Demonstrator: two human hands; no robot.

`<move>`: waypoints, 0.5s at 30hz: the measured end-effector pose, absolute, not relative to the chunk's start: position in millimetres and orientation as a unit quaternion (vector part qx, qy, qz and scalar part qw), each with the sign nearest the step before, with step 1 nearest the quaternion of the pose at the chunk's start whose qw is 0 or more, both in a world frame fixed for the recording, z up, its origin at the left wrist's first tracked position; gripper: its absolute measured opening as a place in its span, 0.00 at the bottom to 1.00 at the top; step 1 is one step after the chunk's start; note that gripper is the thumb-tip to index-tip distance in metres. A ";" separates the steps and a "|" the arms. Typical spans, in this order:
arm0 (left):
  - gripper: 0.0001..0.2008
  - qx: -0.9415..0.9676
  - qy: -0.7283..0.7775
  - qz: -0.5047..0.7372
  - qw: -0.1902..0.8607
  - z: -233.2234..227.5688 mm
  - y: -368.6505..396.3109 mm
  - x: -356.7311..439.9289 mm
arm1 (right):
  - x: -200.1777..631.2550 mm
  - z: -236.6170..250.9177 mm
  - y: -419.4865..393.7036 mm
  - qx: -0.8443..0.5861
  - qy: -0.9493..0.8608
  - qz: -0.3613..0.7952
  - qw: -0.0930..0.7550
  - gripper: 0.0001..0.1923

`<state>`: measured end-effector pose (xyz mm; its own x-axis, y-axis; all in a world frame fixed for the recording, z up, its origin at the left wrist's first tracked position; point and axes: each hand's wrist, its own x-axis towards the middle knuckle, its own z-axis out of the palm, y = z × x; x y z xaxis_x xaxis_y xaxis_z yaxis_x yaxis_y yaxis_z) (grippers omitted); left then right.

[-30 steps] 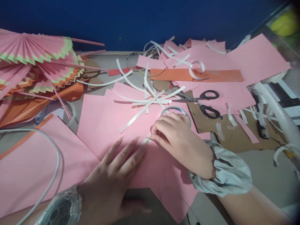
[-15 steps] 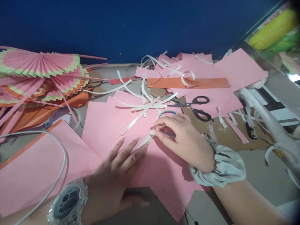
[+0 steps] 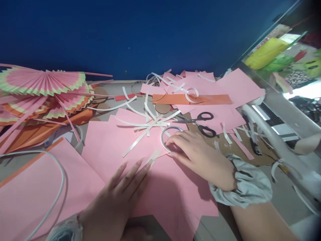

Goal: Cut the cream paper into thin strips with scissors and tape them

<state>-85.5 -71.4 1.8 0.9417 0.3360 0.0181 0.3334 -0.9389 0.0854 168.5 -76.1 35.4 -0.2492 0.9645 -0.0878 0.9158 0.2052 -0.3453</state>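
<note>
Fans: folded pink paper fans [image 3: 42, 90] lie heaped at far left, beside a looped white cord [image 3: 59, 180].
Left hand: the left hand [image 3: 120, 197] lies flat, fingers spread, gripping nothing, pressing the pink sheet [image 3: 163, 194]; a pale strip [image 3: 153, 156] lies at its fingertips.
Right hand: the right hand [image 3: 198, 157] curls over a tape ring [image 3: 165, 138] on the sheet, fingers apparently closed on its rim, though the hold is partly hidden.
Scissors: black-handled scissors [image 3: 202, 122] lie just beyond, among white strips.
</note>
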 end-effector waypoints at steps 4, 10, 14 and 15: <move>0.39 0.980 0.196 0.040 0.007 4.1 -81.5 -89.8 | 175.6 38.0 -79.0 -0.614 -0.777 0.128 0.054 0.09; 0.32 0.976 0.196 0.094 0.027 2.4 -74.0 -85.4 | 160.8 35.9 -78.0 -0.566 -0.806 0.146 0.095 0.10; 0.37 0.978 0.190 0.075 0.046 -6.1 -66.0 -82.0 | 149.4 26.1 -73.7 -0.539 -0.821 0.172 0.079 0.09; 0.39 0.979 0.186 0.065 0.049 -8.2 -65.1 -81.7 | 148.8 24.3 -72.8 -0.541 -0.818 0.179 0.076 0.07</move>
<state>-81.7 -65.1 -8.2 0.9222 0.3709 0.1095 0.3582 -0.9259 0.1199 148.8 -72.8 24.3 -0.4028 0.9127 -0.0695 0.8584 0.3503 -0.3749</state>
